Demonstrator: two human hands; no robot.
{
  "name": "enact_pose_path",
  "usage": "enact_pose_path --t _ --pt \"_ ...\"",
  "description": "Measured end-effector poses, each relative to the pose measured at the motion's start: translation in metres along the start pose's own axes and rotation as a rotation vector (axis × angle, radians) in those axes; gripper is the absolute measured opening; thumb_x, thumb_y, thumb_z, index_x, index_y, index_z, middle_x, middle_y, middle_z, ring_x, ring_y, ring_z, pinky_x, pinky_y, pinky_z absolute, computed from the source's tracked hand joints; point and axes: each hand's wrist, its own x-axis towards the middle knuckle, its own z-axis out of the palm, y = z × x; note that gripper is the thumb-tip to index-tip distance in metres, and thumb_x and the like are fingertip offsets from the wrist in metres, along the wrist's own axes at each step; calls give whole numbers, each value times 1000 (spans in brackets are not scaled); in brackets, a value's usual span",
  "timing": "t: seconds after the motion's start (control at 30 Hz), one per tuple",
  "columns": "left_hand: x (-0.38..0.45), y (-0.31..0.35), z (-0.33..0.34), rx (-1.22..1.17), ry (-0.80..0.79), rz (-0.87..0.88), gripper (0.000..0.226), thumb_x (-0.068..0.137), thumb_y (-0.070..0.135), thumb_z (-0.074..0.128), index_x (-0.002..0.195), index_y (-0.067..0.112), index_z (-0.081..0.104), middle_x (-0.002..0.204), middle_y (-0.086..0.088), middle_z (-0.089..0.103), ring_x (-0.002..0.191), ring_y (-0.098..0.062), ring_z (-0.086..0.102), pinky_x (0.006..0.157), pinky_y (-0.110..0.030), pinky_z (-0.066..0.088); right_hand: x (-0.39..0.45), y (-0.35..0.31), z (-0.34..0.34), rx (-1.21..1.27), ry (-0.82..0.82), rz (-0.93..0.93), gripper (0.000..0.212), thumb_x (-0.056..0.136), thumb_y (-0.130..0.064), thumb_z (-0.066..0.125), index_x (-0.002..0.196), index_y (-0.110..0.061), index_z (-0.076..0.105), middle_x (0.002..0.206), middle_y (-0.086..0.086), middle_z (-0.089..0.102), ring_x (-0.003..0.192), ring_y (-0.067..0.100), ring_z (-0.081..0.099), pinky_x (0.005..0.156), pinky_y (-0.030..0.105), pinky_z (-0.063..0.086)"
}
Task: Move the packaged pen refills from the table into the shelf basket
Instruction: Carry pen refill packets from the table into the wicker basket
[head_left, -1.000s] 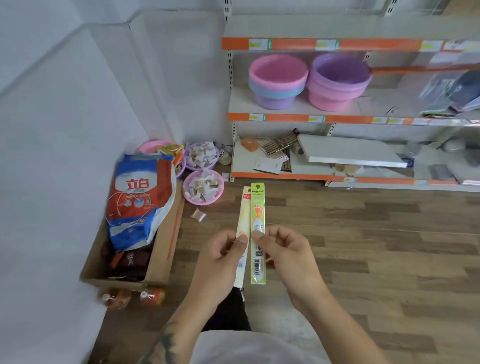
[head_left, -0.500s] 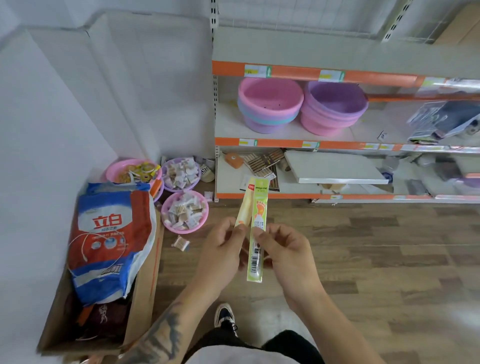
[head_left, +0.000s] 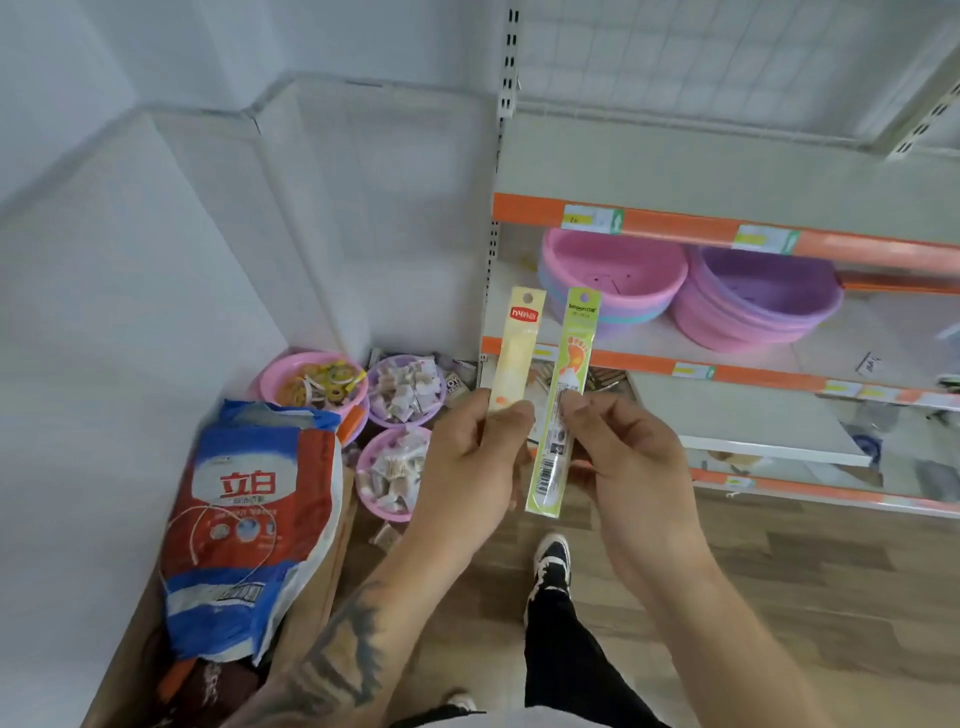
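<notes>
Two long packaged pen refills stand upright in front of me. My left hand (head_left: 475, 462) grips the cream-yellow pack with a red label (head_left: 514, 353) near its lower part. My right hand (head_left: 618, 457) pinches the green pack (head_left: 563, 395) at its middle between thumb and fingers. Both packs are held side by side, a small gap between them, in front of the orange-edged shelf unit (head_left: 727, 234). A stack of pink basins (head_left: 613, 280) and a stack of purple basins (head_left: 758, 296) sit on the middle shelf behind the packs. No table is in view.
A cardboard box (head_left: 317, 587) with a blue-and-red detergent bag (head_left: 249, 519) stands on the floor at left. Small pink and purple bowls (head_left: 400, 389) of wrapped items sit in the corner. A loose white board (head_left: 753, 426) lies on the bottom shelf. My shoe (head_left: 553, 561) is on the wooden floor.
Both hands have risen with the packs and the view has tilted up and nearer to the shelves. The two packs have drawn slightly apart at their tops.
</notes>
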Motion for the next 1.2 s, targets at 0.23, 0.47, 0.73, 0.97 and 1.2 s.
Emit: enact_pose_path --t 0.23,0.47,0.73,0.97,1.2 --pt "69 71 43 -71 83 187 21 103 21 60 90 16 76 80 -16 72 75 -34 70 63 -35 56 88 -70 4 27 -139 -147 22 99 -27 65 93 -8 75 90 16 76 78 30 70 80 52 57" --pt "142 121 110 -64 102 352 29 99 41 62 97 16 75 85 -34 62 69 -52 59 56 -52 53 170 -130 -14 37 -136 -383 27 95 -40 63 98 -14 65 76 10 69 50 34 55 47 51 46" --pt "202 133 151 -223 86 339 51 84 50 73 95 0 71 76 -42 55 63 -62 46 49 -61 42 232 -161 -33 60 -171 -411 34 92 -42 64 97 -9 58 70 11 66 44 31 56 42 38 45" --pt "240 152 141 -233 150 363 37 78 42 81 81 7 70 77 -34 47 75 -33 51 73 -46 47 263 -169 -27 31 -128 -515 26 96 -39 66 89 -13 68 70 -1 63 63 14 56 60 22 50" --pt "272 193 128 -214 30 376 24 82 35 85 74 15 73 71 -5 67 74 -20 62 72 -32 53 280 -197 -8 -134 -188 -727 30 89 -18 67 112 -36 59 76 5 68 68 19 65 67 23 50"
